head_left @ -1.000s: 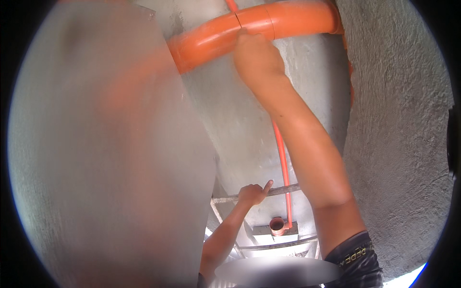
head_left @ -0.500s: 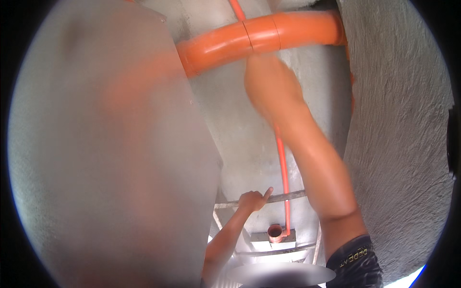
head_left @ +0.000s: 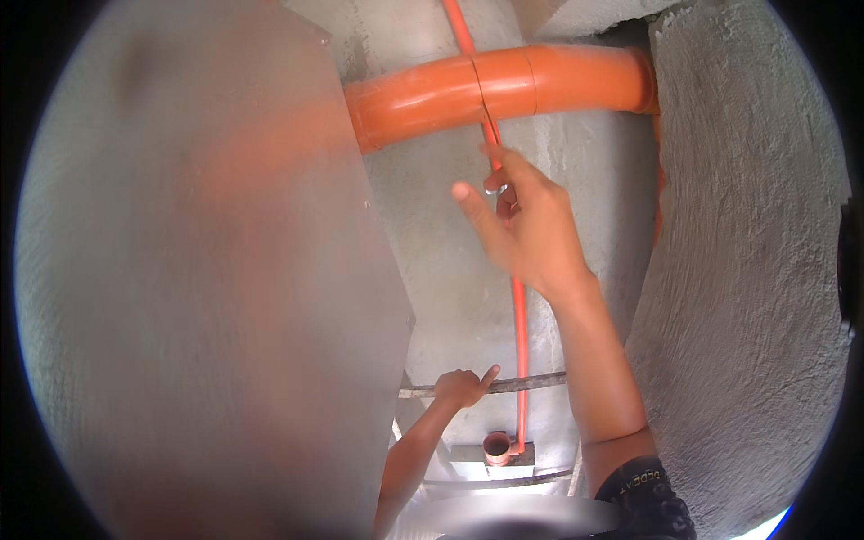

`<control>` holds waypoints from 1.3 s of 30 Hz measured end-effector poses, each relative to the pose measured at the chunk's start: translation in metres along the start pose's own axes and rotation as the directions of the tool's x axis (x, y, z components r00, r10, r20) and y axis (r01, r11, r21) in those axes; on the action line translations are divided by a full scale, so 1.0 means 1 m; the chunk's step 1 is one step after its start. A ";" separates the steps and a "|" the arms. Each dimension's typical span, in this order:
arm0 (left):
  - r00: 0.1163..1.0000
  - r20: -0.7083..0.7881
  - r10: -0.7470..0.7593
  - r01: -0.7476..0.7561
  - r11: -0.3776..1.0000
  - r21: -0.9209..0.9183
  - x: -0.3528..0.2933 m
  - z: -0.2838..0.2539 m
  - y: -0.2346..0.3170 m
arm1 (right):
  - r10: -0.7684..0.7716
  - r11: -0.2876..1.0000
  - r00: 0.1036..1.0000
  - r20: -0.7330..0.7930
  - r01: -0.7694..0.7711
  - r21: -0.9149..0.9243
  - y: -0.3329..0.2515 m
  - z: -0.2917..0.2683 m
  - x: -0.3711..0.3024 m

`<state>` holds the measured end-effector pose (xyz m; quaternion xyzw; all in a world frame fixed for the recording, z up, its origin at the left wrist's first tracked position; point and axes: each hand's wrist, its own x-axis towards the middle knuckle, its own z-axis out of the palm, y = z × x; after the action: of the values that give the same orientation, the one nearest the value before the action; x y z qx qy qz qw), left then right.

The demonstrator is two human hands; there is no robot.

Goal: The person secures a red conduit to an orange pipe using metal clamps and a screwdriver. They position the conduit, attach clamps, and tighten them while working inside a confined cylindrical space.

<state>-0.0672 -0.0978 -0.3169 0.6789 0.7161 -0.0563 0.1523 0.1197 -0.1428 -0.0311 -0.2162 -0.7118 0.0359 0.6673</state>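
A thick orange pipe (head_left: 423, 94) crosses the upper middle, with a seam ringing it near its centre. Just below it, my right hand (head_left: 547, 225) is raised, thumb stretched out and fingers apart, partly curled and slightly blurred. A small shiny spot shows at those fingers; I cannot tell what it is. Behind that hand runs a thin orange pipe (head_left: 519, 333) along the grey wall, passing behind the thick one. Lower down, my left hand (head_left: 461, 388) wraps round a ladder rung (head_left: 531, 382), its thumb pointing up.
A grey panel (head_left: 270, 297), hazy in places, fills the left side. On the right stands a rough plastered wall (head_left: 747, 225). Below the rung, an open orange pipe socket (head_left: 498, 447) joins the thin pipe's lower end. Another rung (head_left: 504, 481) lies beyond it.
My right hand has come down from the thick pipe's underside, and its thumb and fingers have spread. The view has shifted a little. My left hand stays on the rung.
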 end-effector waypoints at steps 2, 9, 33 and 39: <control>1.000 -0.028 0.009 -0.009 1.000 -0.006 -0.003 -0.001 0.000 | -0.141 0.990 0.990 -0.006 0.141 0.018 0.014 0.003 -0.001; 1.000 -0.024 0.017 -0.018 0.999 -0.027 -0.006 -0.006 -0.001 | -0.565 0.822 0.803 -0.187 0.529 -0.211 0.046 -0.002 0.020; 0.998 -0.060 0.006 -0.007 1.000 -0.008 -0.005 -0.009 0.005 | -0.308 0.605 0.617 -0.724 0.714 0.351 -0.019 0.043 0.060; 0.999 -0.034 -0.017 0.017 1.000 0.000 -0.005 -0.010 0.006 | -0.406 0.506 0.614 -0.677 0.768 0.393 0.031 0.055 0.043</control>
<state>-0.0624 -0.0993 -0.3052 0.6736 0.7243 -0.0462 0.1395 0.0738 -0.0865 -0.0071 0.2965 -0.4802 -0.0146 0.8254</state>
